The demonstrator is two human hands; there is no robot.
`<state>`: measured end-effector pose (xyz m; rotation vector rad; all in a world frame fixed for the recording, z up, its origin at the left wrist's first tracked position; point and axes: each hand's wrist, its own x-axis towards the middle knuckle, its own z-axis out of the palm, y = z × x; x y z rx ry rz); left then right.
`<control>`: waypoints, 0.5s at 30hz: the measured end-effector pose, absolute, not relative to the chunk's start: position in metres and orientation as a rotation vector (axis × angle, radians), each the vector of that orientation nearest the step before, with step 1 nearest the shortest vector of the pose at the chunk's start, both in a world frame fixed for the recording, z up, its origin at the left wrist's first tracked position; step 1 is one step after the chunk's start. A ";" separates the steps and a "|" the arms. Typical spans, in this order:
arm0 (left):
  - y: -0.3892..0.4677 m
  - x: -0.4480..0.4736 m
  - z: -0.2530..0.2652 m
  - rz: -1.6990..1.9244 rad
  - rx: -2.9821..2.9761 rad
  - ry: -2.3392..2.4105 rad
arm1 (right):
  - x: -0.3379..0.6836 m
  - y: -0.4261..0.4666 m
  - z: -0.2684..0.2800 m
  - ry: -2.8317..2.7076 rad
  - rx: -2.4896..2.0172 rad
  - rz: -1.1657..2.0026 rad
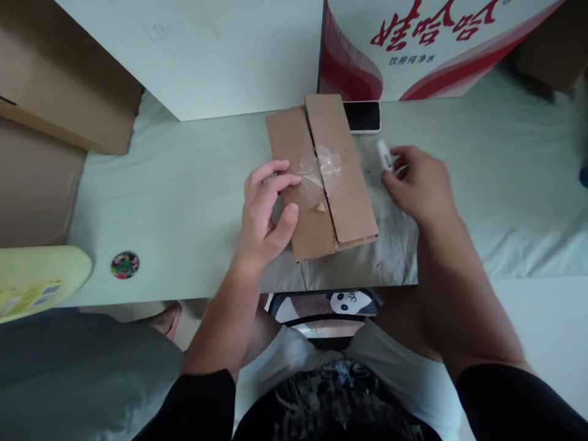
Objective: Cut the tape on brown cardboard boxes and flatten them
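A flat brown cardboard box [342, 184] lies on the pale table [184, 202], its two flaps joined by clear tape [324, 165]. My left hand [266, 208] rests on the box's left flap, fingertips by the tape, holding nothing. My right hand [418, 184] lies on the table just right of the box, its fingers closed around a small white object [384, 153] that pokes out toward the box. What the white object is cannot be told.
A dark phone [362, 116] lies behind the box. A large red-and-white printed carton [413, 49] and a white board [206, 55] stand at the back. Brown cartons [55, 79] sit at left, a round colourful sticker [125, 264] near the front edge, a yellow item [37, 278] at far left.
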<state>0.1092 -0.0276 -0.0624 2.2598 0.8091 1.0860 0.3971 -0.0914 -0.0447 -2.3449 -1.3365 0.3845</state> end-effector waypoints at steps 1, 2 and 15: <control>-0.028 0.110 -0.063 1.107 2.266 0.800 | 0.398 -0.093 -0.039 -1.249 -2.237 0.306; -0.030 0.111 -0.063 1.127 2.270 0.796 | 0.397 -0.094 -0.033 -1.164 -2.098 0.224; -0.043 0.124 -0.060 1.170 2.329 0.865 | 0.345 -0.117 0.015 -0.936 -1.440 0.448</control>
